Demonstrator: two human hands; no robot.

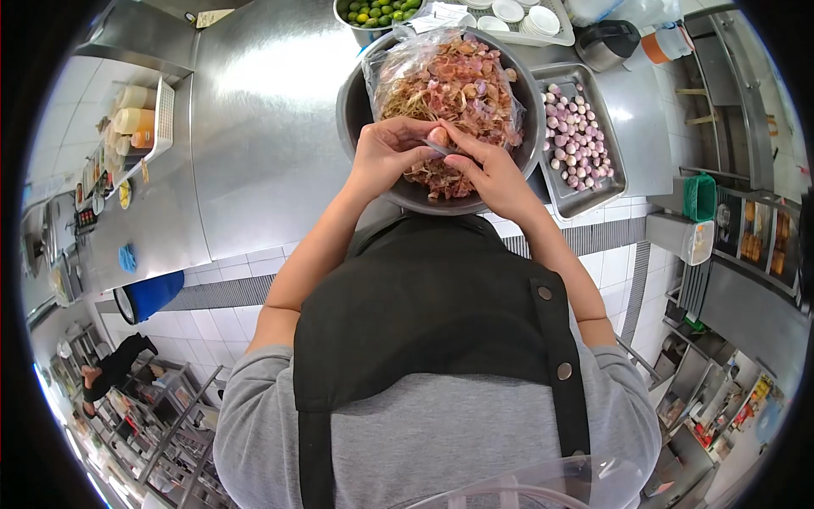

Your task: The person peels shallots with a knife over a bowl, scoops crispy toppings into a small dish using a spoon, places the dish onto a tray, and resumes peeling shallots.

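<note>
Over a large metal bowl point(346, 127), my two hands meet at the fingertips around one shallot point(438, 136). My left hand point(392, 153) is closed, its thumb and fingers pinching the shallot from the left. My right hand point(493, 174) is closed from the other side, with a thin grey edge like a small knife blade point(437, 148) between its fingers; the handle is hidden. Inside the bowl, a clear plastic bag point(383, 75) holds reddish-brown shallots and dry skins point(471, 89). Pale peeled shallots point(579, 136) lie in a metal tray point(623, 180) to the right.
A pot of green limes point(377, 13) and a basket of white dishes point(551, 30) stand behind the bowl. Beyond the tray is a dark jug point(606, 44). The steel counter point(263, 127) extends left toward a blue barrel point(153, 297). Another person point(114, 369) is far off, lower left.
</note>
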